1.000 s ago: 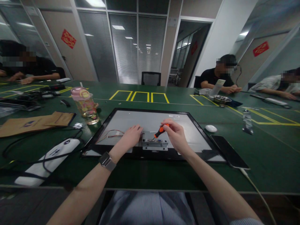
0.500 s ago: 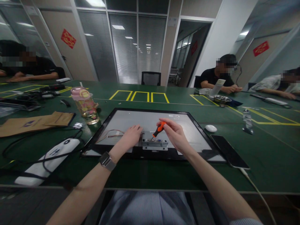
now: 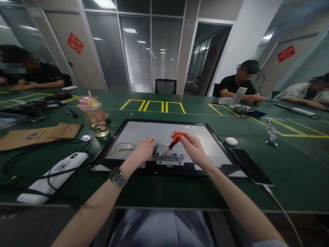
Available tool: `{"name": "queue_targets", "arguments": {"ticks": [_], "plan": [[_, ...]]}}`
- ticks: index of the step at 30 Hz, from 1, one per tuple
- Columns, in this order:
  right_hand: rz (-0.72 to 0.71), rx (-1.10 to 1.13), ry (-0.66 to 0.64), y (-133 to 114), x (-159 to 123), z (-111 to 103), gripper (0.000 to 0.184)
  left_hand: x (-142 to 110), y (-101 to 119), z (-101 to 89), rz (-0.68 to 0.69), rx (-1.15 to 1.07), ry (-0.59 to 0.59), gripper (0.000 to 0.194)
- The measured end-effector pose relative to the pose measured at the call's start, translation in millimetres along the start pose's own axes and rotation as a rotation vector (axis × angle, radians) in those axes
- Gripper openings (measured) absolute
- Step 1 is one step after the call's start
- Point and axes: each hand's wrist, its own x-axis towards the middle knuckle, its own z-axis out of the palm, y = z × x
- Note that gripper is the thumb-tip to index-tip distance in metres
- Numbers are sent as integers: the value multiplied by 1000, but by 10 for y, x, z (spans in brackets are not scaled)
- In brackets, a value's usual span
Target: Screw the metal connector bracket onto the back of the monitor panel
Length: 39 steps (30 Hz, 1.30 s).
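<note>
The right hand's (image 3: 190, 145) grip pinches the screwdriver (image 3: 175, 140), tip down at the metal bracket (image 3: 170, 158) on the panel (image 3: 159, 128); the left hand (image 3: 144, 150) rests beside it, probably steadying, its grip unclear

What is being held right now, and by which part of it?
The right hand holds a screwdriver by its orange-and-black handle, near the top end.

screwdriver (image 3: 175, 141): now more upright | right hand (image 3: 192, 145): shifted slightly left
</note>
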Motion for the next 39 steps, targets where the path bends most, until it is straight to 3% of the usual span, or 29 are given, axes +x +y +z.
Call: {"name": "queue_targets", "arguments": {"ticks": [4, 8, 10, 15, 18, 21, 27, 33, 39], "plan": [[-30, -109, -25, -94, 9, -29, 25, -11, 9, -15, -3, 10, -3, 33], [27, 36, -118, -71, 7, -35, 29, -18, 17, -33, -7, 14, 0, 34], [32, 51, -84, -35, 1, -23, 30, -16, 17, -36, -10, 7, -2, 33], [-81, -196, 126, -27, -18, 17, 25, -11, 17, -32, -7, -1, 2, 33], [-111, -234, 77, -88, -32, 39, 28, -12, 14, -23, -8, 1, 8, 33], [-82, -117, 16, -100, -39, 59, 33, -12, 10, -16, -7, 1, 10, 32], [-155, -229, 185, -7, -30, 52, 19, -10, 7, -6, 1, 13, 10, 35], [-165, -200, 34, -83, -37, 58, 33, -4, 11, -10, -5, 19, -4, 33], [-134, -100, 155, -13, -27, 98, 12, -15, 11, -31, -1, 10, -2, 33]]}}
